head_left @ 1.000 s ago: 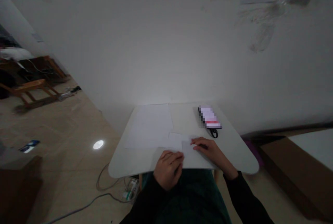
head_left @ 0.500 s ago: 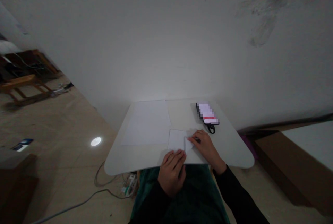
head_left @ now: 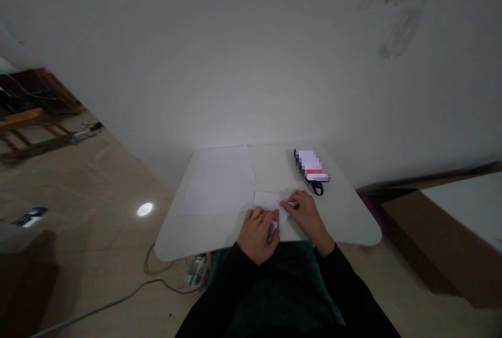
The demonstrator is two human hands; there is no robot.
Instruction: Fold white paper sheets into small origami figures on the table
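Note:
A small folded piece of white paper (head_left: 267,200) lies near the front edge of the white table (head_left: 337,223). My left hand (head_left: 259,234) rests on its lower left part with bent fingers, a bit of the paper showing between thumb and forefinger. At the paper's right side, my right hand (head_left: 308,213) pinches a narrow folded flap between thumb and fingertips. Both hands partly cover the paper, so its full outline is hidden. Beyond my left hand, a large white sheet (head_left: 219,181) lies flat.
A phone (head_left: 311,165) with a black strap loop lies at the table's back right. The wall (head_left: 251,66) rises right behind the table. Cardboard (head_left: 439,244) stands to the right. On the floor at left are a cable (head_left: 133,296) and a power strip (head_left: 198,272).
My left hand has moved up onto the paper, its fingers now more bent with the thumb closer to them. My right hand still pinches the flap. The view has shifted slightly.

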